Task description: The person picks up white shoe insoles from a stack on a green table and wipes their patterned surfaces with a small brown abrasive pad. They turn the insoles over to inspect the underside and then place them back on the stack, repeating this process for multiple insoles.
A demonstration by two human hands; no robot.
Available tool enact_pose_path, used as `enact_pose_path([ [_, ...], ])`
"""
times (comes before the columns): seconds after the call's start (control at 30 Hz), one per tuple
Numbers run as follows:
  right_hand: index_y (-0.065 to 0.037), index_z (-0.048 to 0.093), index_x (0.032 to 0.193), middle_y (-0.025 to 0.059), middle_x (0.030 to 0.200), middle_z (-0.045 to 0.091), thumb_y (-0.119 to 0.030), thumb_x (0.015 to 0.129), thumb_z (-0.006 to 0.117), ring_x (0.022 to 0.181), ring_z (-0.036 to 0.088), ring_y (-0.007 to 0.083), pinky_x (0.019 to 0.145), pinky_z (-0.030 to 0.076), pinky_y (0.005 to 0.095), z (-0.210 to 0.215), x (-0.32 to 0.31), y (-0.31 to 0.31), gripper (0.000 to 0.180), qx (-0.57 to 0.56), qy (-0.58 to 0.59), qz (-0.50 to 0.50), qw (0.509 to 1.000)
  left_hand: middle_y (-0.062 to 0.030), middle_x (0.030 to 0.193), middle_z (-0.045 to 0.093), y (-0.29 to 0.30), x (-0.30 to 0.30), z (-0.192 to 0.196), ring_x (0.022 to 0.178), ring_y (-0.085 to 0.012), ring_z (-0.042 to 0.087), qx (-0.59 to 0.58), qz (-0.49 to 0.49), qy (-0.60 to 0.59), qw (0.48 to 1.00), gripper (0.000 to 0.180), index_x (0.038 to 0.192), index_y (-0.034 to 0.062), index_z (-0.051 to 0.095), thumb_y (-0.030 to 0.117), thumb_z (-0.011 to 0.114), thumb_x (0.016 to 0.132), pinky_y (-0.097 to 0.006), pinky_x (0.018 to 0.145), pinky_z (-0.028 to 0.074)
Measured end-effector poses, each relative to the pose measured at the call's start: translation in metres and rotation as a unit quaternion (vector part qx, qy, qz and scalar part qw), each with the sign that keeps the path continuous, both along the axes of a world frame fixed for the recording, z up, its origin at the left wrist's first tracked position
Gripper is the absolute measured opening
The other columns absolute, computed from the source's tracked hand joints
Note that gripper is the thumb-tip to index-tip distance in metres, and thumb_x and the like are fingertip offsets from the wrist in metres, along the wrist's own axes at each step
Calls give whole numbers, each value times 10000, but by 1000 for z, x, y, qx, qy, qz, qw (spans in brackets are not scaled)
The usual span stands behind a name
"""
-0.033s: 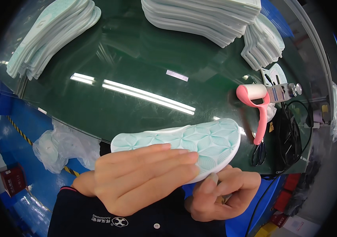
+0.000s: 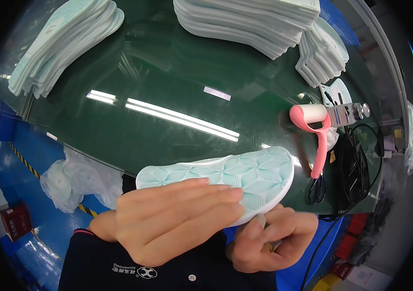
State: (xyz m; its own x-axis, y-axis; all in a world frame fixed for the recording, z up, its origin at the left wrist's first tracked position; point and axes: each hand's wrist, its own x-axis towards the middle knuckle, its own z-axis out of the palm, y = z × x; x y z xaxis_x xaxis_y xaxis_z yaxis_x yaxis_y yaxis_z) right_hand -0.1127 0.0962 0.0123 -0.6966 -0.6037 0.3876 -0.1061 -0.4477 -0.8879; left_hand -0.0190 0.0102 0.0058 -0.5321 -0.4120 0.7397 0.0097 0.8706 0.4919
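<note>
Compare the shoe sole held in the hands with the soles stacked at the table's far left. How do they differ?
The held sole is single, gripped by the left hand and right hand; the stacked soles lie piled, untouched. The held sole shows its patterned face; the stack shows mostly edges. Both are pale mint-white.

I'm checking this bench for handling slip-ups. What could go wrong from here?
The shoe sole is held off the table edge, left hand flat on top and right hand under its rim; it might slip to the floor. Swinging it right could knock the pink lint roller or scissors.
</note>
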Motion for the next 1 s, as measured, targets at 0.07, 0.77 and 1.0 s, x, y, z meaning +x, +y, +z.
enact_pose_path([
  [0.07, -18, 542, 627, 63, 548, 527, 140, 540, 657, 485, 494, 97, 468, 363, 184, 0, -3, 2, 214, 5, 3, 25, 1000, -119, 707, 635, 0, -1, 0, 635, -189, 636, 4, 0, 3, 1000, 132, 740, -12, 583, 71, 637, 653, -280, 547, 525],
  [0.77, -18, 327, 851, 64, 532, 465, 89, 640, 571, 412, 463, 129, 404, 349, 176, -7, -19, 9, 340, -78, 32, -18, 996, -88, 770, 642, 12, -11, 10, 665, -174, 633, 127, 66, 45, 989, 187, 792, -9, 611, 64, 672, 631, -286, 633, 510],
  [1.0, 16, 336, 888, 119, 551, 513, 103, 619, 608, 425, 478, 144, 480, 417, 232, -4, -5, 11, 393, -37, 62, 19, 997, -45, 812, 644, -1, 2, -6, 695, -143, 628, 61, -33, 17, 997, 227, 879, 26, 622, 102, 662, 668, -249, 679, 494],
])
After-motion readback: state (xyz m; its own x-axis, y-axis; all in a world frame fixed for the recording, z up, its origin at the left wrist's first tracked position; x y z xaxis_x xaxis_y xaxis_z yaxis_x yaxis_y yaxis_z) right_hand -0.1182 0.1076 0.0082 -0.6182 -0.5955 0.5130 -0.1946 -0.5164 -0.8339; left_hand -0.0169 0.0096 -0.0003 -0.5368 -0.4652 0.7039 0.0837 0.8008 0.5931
